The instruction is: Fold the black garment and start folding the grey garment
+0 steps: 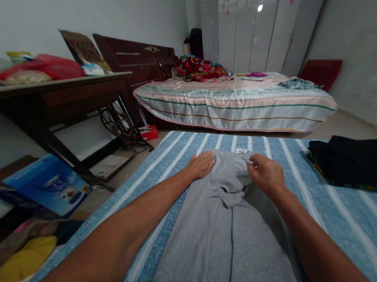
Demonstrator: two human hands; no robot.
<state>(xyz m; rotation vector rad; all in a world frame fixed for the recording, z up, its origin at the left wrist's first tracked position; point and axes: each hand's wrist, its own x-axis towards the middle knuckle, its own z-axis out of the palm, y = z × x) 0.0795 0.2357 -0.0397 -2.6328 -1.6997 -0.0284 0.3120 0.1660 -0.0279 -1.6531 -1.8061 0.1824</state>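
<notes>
A grey garment (200,240) lies lengthwise on the blue-and-white striped bed cover (311,206), with bunched folds near its far end and a dark lengthwise line down its middle. My left hand (202,164) rests flat on its far left edge, fingers stretched forward. At the far right corner my right hand (266,174) is closed, pinching the cloth and lifting that side a little. A small white label (241,151) shows just beyond the far edge. The near end of the garment runs out of view.
Folded black clothes (363,162) lie on the cover at the right. Beyond is another bed (238,106) with a pink-and-white sheet. A sewing-machine table (85,81) stands at the left; below it are a blue box (53,184) and yellow cloth (25,258).
</notes>
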